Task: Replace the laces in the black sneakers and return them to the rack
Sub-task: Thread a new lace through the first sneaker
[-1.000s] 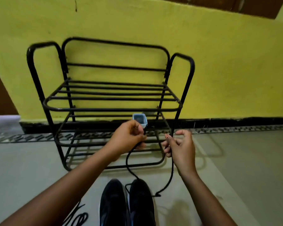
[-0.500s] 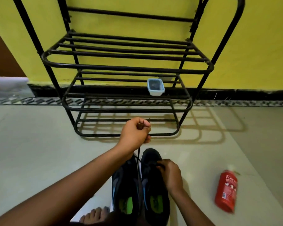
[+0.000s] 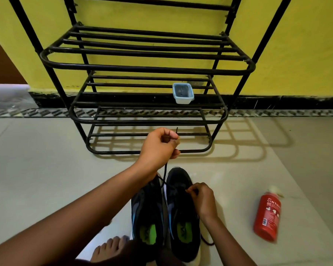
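Since a second ago the right hand (image 3: 202,199) has dropped from beside the left hand (image 3: 159,145) onto the right sneaker (image 3: 181,217), its fingers pinching the black lace (image 3: 165,169) at the eyelets. The left hand's fingers grip the lace's other end, pulled up taut. The black sneakers (image 3: 146,214) stand on the floor at 6 o'clock from the shoe rack (image 3: 142,69), with a red bottle (image 3: 266,215) at their 3 o'clock.

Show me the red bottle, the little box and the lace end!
red bottle (image 3: 266,217), head view, middle of its body
little box (image 3: 183,93), head view, its top
lace end (image 3: 176,130), head view, its stiff tip
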Demonstrator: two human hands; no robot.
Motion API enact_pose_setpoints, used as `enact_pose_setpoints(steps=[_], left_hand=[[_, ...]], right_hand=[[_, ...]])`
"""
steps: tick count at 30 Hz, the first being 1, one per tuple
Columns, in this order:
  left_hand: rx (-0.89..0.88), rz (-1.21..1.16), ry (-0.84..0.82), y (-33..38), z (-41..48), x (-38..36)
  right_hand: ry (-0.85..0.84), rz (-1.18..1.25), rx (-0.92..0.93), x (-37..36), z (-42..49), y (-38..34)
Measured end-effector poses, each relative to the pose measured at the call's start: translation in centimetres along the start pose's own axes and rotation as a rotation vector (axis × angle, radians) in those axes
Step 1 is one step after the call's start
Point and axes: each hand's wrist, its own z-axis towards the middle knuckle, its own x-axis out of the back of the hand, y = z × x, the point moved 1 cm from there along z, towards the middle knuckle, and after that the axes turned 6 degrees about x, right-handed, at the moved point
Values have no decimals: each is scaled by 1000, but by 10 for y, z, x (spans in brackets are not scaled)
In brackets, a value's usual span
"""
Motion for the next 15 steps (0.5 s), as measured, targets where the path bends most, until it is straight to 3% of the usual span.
enact_pose_setpoints(steps=[15], left_hand=[[3, -15, 17, 4, -5, 2]], right_hand=[[65, 101, -91, 4, -5, 1]])
